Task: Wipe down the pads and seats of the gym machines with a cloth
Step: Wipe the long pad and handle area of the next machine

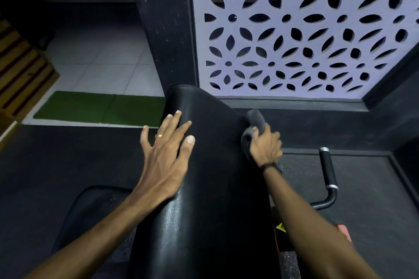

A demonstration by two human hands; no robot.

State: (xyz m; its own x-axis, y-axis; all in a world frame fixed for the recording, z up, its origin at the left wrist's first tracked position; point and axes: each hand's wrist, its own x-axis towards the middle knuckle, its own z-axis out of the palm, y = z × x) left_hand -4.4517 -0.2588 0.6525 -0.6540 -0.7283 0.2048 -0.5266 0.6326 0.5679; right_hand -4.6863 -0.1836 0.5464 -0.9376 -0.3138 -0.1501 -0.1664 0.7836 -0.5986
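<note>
Cloth [255,129] against pad's [210,165] right edge

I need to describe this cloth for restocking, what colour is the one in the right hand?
Dark grey cloth, bunched in the right hand, seen in the head view.

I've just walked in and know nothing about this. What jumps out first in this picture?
Centre frame, a tall glossy black vinyl pad dominates, with the left hand spread flat on it. At the pad's right edge the right hand grips a crumpled grey cloth. Behind, upper right, a white cut-out lattice panel with a leaf pattern stands out.
</note>
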